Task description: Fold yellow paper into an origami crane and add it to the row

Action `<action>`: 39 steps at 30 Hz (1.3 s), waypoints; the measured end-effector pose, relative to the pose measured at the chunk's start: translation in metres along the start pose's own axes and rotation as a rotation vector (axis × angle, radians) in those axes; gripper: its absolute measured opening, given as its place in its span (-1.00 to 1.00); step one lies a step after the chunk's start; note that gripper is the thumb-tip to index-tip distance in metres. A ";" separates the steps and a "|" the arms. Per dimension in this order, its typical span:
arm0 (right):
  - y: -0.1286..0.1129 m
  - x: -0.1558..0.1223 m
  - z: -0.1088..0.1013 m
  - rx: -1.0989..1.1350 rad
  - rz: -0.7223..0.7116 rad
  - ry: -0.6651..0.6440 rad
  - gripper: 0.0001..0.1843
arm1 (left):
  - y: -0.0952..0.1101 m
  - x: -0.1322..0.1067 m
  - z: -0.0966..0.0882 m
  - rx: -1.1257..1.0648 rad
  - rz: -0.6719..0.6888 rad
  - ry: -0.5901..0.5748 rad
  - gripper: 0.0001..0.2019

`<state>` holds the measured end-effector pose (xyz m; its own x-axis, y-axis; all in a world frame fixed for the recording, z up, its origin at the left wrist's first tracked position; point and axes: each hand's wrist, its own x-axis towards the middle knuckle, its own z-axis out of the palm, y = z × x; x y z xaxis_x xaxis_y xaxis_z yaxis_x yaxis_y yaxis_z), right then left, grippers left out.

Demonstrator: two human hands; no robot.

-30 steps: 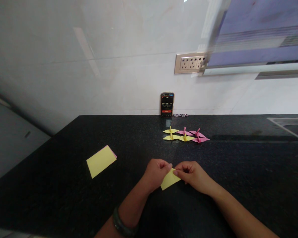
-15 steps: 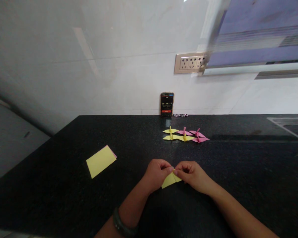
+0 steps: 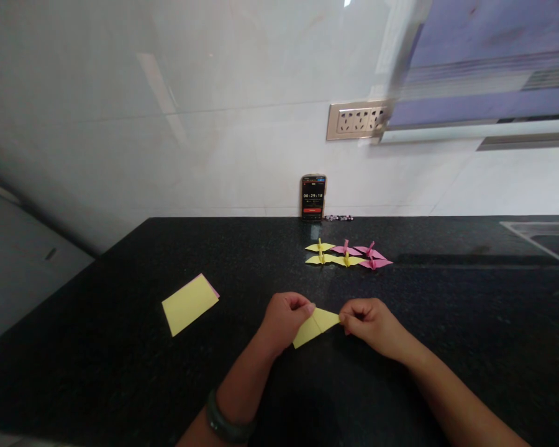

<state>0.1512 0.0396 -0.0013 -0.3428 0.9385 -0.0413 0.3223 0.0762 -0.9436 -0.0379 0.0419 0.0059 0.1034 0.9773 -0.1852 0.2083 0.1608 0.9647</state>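
A folded yellow paper (image 3: 315, 325) is held just above the black counter (image 3: 121, 347) between both hands. My left hand (image 3: 283, 320) pinches its left upper edge, fingers curled. My right hand (image 3: 370, 324) pinches its right tip, fingers also closed. The paper shows a crease down its middle and hangs slightly to the lower left. A dark band sits on my left wrist.
A stack of yellow and pink paper squares (image 3: 189, 303) lies to the left. Several folded yellow and pink paper cranes (image 3: 347, 254) sit in two rows further back. A phone (image 3: 313, 196) showing a timer leans on the wall. A sink edge (image 3: 540, 236) is at far right.
My hands have moved apart, and the yellow paper has opened out wider between them. The phone timer has advanced by a second.
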 end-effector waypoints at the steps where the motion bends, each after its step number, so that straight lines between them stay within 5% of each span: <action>1: 0.001 0.000 -0.004 0.008 0.004 0.019 -0.84 | 0.000 0.002 -0.002 -0.021 -0.007 0.020 -0.81; 6: 0.000 0.001 -0.011 0.093 0.030 0.141 -0.74 | -0.003 0.004 -0.001 -0.155 -0.039 0.070 -0.76; 11: -0.005 -0.001 0.014 0.264 0.052 -0.021 -0.72 | -0.005 -0.002 0.015 -0.259 -0.044 -0.001 -0.77; 18: -0.003 -0.002 0.027 0.144 -0.053 0.203 -0.77 | -0.003 -0.006 0.020 -0.381 -0.002 0.000 -0.83; 24: -0.008 -0.009 0.010 -0.349 -0.508 0.445 -0.84 | 0.005 -0.005 0.019 -0.492 0.003 0.194 -0.73; 30: -0.016 -0.015 0.014 -0.591 -0.693 0.299 -0.74 | 0.011 -0.010 0.020 -0.597 -0.103 -0.160 -0.67; 34: -0.018 -0.014 0.020 -0.352 -0.627 0.217 -0.73 | 0.010 -0.009 0.018 -0.623 -0.087 -0.162 -0.70; 37: -0.013 -0.008 0.018 -0.058 -0.353 0.437 -0.73 | 0.009 -0.007 0.016 -0.578 -0.138 -0.214 -0.69; 39: -0.009 -0.003 0.016 0.131 -0.153 0.445 -0.60 | 0.006 -0.008 0.017 -0.530 -0.168 -0.293 -0.70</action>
<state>0.1355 0.0306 0.0020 0.0427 0.9749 0.2183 0.1741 0.2079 -0.9625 -0.0209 0.0323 0.0104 0.3888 0.8664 -0.3132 -0.2575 0.4286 0.8660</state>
